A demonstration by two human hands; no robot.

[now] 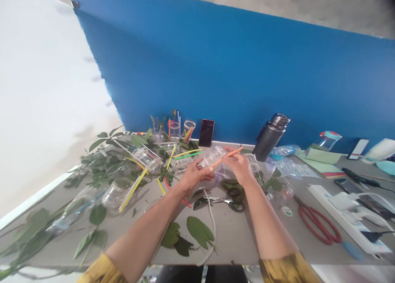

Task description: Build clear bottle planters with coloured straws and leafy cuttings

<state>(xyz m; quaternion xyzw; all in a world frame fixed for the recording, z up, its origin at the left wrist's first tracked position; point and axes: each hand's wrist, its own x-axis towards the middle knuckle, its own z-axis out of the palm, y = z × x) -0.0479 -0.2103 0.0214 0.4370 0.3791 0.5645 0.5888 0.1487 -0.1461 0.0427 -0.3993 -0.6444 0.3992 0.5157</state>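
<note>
A clear ribbed plastic bottle [212, 156] is held tilted above the middle of the table. My left hand [195, 175] is closed round its lower left side. An orange straw [235, 152] lies slantwise across the bottle's front. The fingers of my right hand [240, 167] are closed on the straw at the bottle's right side; whether they also press on the bottle I cannot tell. Below the hands, black-handled scissors [235, 205] lie on the table near a white cable [212, 217] and some loose green leaves [200, 232].
Leafy branches [101, 167], straws and clear bottles crowd the left side. Cups [174, 129] and a phone [206, 132] stand against the blue panel. To the right are a dark flask [271, 136], red-handled shears [319, 223] and a power strip [345, 217].
</note>
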